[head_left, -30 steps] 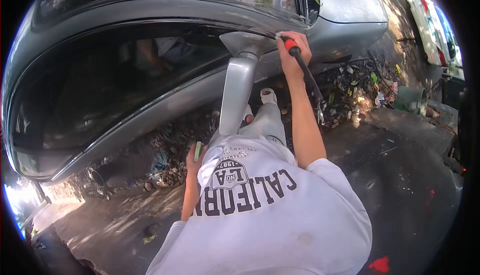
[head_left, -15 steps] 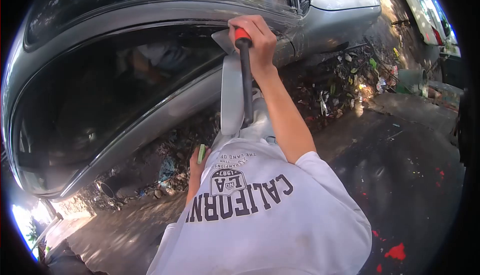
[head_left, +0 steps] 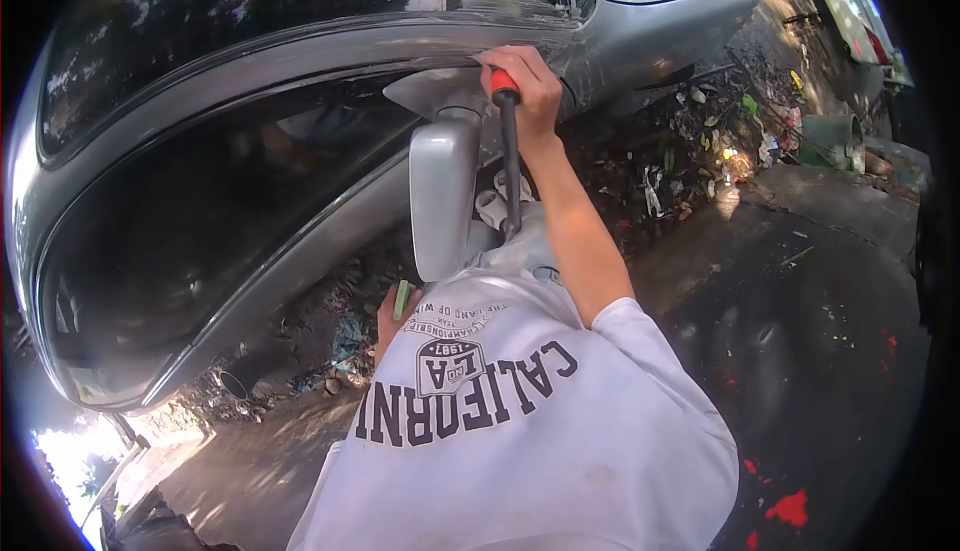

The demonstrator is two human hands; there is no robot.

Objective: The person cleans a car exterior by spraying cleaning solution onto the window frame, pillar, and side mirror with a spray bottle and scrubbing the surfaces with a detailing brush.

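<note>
Right hand (head_left: 528, 91) curls fingers round one red-and-black tool (head_left: 509, 141), near the edge of one mirror (head_left: 440, 196); left fingers (head_left: 386, 319) clasp one green block (head_left: 402, 300). Pavement (head_left: 780, 361) opens rightward.

Left hand (head_left: 387, 322) partly hidden (behind shirt (head_left: 540, 471)), white car (head_left: 846, 3) cropped

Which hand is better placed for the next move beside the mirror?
The right hand, I'd judge: it is up at the car, beside the mirror, holding the tool. The left hand is low beside the shirt, holding a green thing.
</note>
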